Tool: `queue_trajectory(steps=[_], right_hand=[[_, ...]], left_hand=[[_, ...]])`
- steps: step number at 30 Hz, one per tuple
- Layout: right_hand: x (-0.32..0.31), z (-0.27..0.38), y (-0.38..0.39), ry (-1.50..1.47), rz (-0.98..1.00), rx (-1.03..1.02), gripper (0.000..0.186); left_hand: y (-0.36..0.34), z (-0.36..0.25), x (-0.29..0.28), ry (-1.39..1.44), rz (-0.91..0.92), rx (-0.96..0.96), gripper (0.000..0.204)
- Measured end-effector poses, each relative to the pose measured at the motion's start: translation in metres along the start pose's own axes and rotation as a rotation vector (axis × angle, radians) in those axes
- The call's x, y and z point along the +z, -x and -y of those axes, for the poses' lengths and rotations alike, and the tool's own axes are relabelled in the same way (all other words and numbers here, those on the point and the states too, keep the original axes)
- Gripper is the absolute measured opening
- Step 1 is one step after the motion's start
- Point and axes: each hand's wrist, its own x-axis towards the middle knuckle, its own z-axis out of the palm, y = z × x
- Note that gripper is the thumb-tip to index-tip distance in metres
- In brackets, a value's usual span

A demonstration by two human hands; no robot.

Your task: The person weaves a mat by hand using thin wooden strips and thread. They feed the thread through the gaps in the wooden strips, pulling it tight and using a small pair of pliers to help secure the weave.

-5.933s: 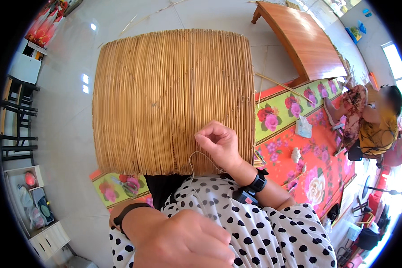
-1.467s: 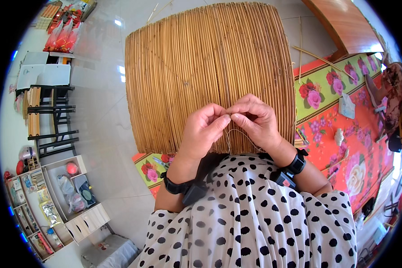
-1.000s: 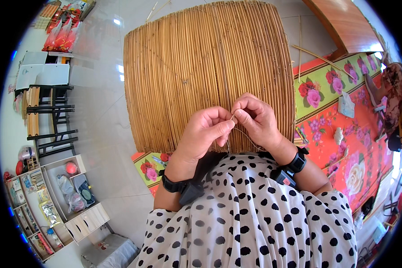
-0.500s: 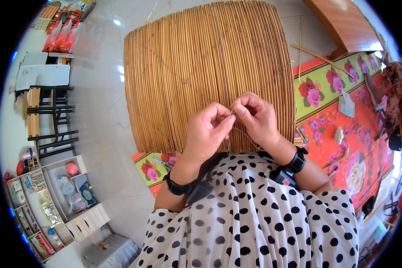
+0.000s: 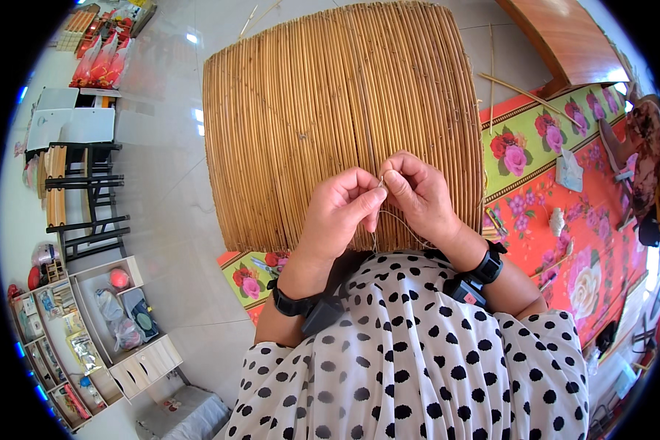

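A panel of thin brown stalks [image 5: 286, 110], laid side by side, lies in front of me. Over its near part my left hand [image 5: 342, 209] and my right hand [image 5: 423, 196] meet, both closed in a pinch with their fingertips almost touching. Between them they hold a thin pale thread [image 5: 402, 218]. It loops below the right fingers, and a strand hangs under the left hand. A tiny shiny sliver shows at the fingertips, too small to name. Each wrist wears a black strap with a small device.
A red floral sheet [image 5: 524, 198] spreads at the right, with crumpled white tissue [image 5: 569, 172] and loose stalks [image 5: 532, 99] on it. Wooden furniture [image 5: 565, 44] stands at the far right. An open organiser [image 5: 136, 370] and black-framed stools [image 5: 88, 180] are at the left.
The hands stay nearly in place, with only a slight shift of the fingers. The shiny sliver at the fingertips shows a little more plainly now.
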Motion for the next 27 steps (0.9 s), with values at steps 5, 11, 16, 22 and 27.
queue_trajectory(steps=[5,11,16,22,27], right_hand=[[-0.0008,0.0047,0.0005,-0.089,0.046,0.044,0.009],[-0.0052,0.0054,0.0011,-0.179,0.093,0.052,0.008],[-0.0054,0.0009,-0.0001,-0.129,0.12,-0.048,0.005],[-0.0068,0.0026,0.0004,-0.088,0.129,-0.044,0.005],[-0.0073,0.0005,-0.0003,-0.059,0.14,-0.069,0.006]], left_hand=[[0.0,0.0007,-0.0007,0.055,0.001,-0.001,0.011],[0.0021,-0.0018,-0.0017,0.078,0.009,-0.01,0.01],[0.0036,-0.0047,-0.0016,0.043,0.003,-0.032,0.01],[0.0046,-0.0017,-0.0015,0.041,0.007,-0.019,0.009],[0.0063,-0.0022,-0.0006,0.041,-0.007,-0.008,0.01]])
